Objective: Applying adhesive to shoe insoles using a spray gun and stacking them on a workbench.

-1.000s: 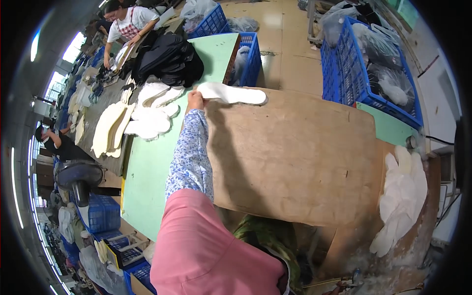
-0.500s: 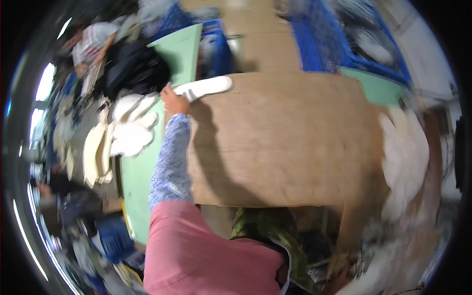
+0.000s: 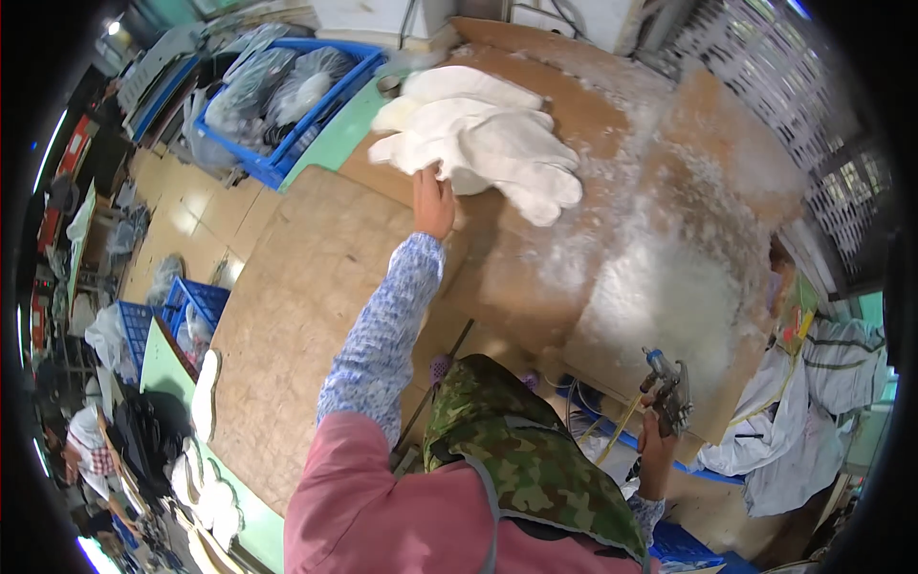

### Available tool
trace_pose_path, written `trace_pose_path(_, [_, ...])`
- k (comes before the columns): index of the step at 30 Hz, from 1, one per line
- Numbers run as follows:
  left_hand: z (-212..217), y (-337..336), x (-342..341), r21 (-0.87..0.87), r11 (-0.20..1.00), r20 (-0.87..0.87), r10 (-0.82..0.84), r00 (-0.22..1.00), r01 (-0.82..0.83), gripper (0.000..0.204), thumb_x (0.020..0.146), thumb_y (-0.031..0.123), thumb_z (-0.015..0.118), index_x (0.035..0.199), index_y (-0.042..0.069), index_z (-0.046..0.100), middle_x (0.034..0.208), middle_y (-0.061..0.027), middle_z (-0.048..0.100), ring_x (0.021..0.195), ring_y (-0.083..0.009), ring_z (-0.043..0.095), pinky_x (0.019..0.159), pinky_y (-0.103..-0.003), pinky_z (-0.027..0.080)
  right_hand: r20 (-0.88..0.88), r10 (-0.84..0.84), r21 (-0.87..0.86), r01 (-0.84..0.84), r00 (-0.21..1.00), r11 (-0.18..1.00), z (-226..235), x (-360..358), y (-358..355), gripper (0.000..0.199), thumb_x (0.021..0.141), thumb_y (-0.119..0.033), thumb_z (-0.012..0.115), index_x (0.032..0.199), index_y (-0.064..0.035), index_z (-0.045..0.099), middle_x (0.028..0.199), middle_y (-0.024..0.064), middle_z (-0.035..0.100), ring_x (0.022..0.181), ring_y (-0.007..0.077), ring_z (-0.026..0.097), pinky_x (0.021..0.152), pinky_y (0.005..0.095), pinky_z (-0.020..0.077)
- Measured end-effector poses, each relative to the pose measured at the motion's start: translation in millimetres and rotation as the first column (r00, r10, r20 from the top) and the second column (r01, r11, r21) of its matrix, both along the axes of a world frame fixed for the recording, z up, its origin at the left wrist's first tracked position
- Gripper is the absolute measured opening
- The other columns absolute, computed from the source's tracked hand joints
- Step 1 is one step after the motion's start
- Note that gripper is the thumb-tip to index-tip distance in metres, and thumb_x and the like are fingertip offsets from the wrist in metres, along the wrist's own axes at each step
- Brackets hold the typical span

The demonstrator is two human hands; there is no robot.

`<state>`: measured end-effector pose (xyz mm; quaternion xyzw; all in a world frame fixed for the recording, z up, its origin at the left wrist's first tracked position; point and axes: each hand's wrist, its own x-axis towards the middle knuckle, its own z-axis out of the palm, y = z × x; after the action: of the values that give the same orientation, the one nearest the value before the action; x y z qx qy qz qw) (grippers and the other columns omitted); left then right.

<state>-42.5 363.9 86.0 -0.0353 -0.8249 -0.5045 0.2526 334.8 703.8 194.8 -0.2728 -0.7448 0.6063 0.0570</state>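
A loose pile of white soft padded pieces lies on a brown board at the far side. My left hand reaches to the pile's near left edge, its fingers closed on the rim of one piece. Low at the right, my right hand is wrapped round a metal spray gun with a blue fitting on top. The gun is held upright, apart from the pile. One long white piece lies at the left edge of the bare brown worktable.
White fluff coats the brown board on the right. Blue crates with plastic bags stand beyond the table. More white pieces rest on a green table at lower left. A yellowish hose hangs near my right hand.
My view has turned right. My left hand has let go of the long white piece and moved to the pile. My right hand with the spray gun has come into view.
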Motion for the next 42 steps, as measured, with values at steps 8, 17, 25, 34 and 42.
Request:
trace_pose_path(8, [0.2,62.6,-106.2,-0.757,0.563,-0.143,0.353,0.925,-0.332,0.03,0.079,0.027,0.06,0.106,0.014,0.058,0.123,-0.0103,0.048,0.121,-0.0302,0.039,0.095,-0.064,0.031,0.008,-0.185,-0.069,0.185,0.983,0.98,5.9,38.5,49.0,0.039,0.089,-0.005,0.056,0.126,-0.001,0.047,0.102,0.0061,0.065,0.048,0.0027,0.039,0.039,0.0193,0.0304])
trace_pose_path(17, [171.7,195.7,-22.2,0.168,0.684,0.066,-0.726,0.684,0.71,0.026,0.096,0.012,0.048,0.12,0.002,0.045,0.108,-0.014,0.059,0.083,-0.0203,0.065,0.056,-0.029,0.058,0.069,-0.39,-0.029,0.392,0.918,0.919,-4.0,35.7,69.8,0.031,0.089,-0.007,0.057,0.119,-0.0028,0.057,0.071,-0.002,0.058,0.045,0.0021,0.036,0.039,0.0211,0.0255])
trace_pose_path(25, [137.8,254.4,65.4,0.567,0.454,0.285,-0.891,0.354,0.687,0.037,0.097,0.02,0.049,0.127,0.0,0.042,0.107,-0.0146,0.061,0.086,-0.0198,0.065,0.058,-0.028,0.057,-0.012,-0.508,-0.073,0.506,0.861,0.859,9.4,42.1,55.4,0.025,0.089,-0.01,0.058,0.113,-0.003,0.063,0.066,-0.0033,0.058,0.045,0.0015,0.037,0.039,0.019,0.0264])
trace_pose_path(34, [-41.9,208.4,130.8,0.551,0.702,0.593,-0.709,0.381,0.451,0.044,0.092,0.006,0.047,0.133,0.002,0.034,0.1,-0.0115,0.052,0.068,-0.0172,0.06,0.054,-0.026,0.052,0.232,-0.252,-0.016,0.263,0.94,0.965,-10.6,1.0,16.7,0.02,0.085,-0.008,0.066,0.102,0.0018,0.063,0.078,-0.0009,0.061,0.066,0.0068,0.046,0.058,0.0255,0.0401])
trace_pose_path(42, [-52.2,201.8,136.7,0.318,0.725,0.533,-0.669,0.517,0.611,0.041,0.085,-0.006,0.049,0.124,0.005,0.041,0.086,-0.0069,0.05,0.072,-0.0137,0.05,0.063,-0.027,0.045,0.185,-0.072,-0.016,0.076,0.98,0.997,-16.3,-48.1,-14.6,0.028,0.084,-0.006,0.063,0.111,0.0023,0.056,0.087,0.0147,0.064,0.078,0.0226,0.06,0.071,0.0318,0.0472])
